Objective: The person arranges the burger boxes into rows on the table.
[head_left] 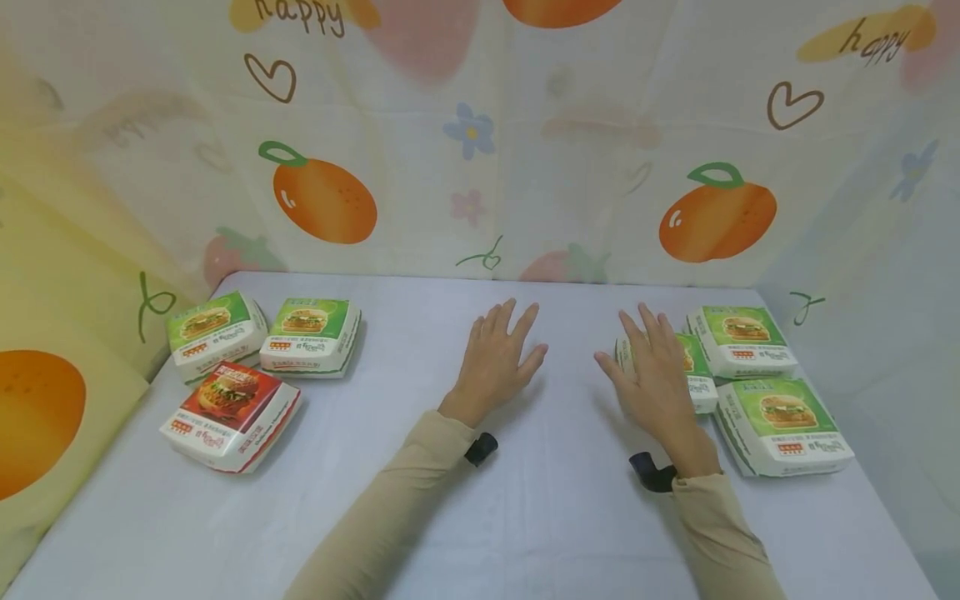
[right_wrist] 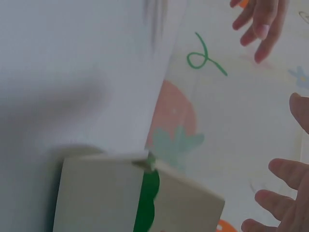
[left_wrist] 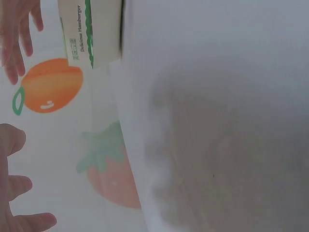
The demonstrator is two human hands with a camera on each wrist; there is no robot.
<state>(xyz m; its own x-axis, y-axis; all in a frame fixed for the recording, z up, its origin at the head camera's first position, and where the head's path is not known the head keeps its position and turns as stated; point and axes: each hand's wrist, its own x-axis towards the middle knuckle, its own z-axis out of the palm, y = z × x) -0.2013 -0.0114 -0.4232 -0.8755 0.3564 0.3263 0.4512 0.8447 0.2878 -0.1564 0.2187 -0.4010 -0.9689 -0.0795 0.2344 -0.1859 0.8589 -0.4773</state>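
Observation:
My left hand (head_left: 491, 358) hovers over the middle of the white table with fingers spread, holding nothing; its shadow falls on the cloth in the left wrist view. To its right, my right hand (head_left: 651, 379) is also spread and bare, partly covering a green burger box (head_left: 699, 375) in the head view. In the right wrist view, that hand's fingers (right_wrist: 285, 203) appear apart from a box (right_wrist: 101, 198) with a green wavy edge. Two more green burger boxes, one behind (head_left: 742, 342) and one nearer (head_left: 783, 429), sit at the right.
At the left lie two green burger boxes, one at the corner (head_left: 217, 333) and one beside it (head_left: 310, 337), with a red burger box (head_left: 231, 412) in front. A fruit-printed curtain (head_left: 510, 167) hangs along the table's back edge. Black wrist pieces (head_left: 482, 450) show below both hands.

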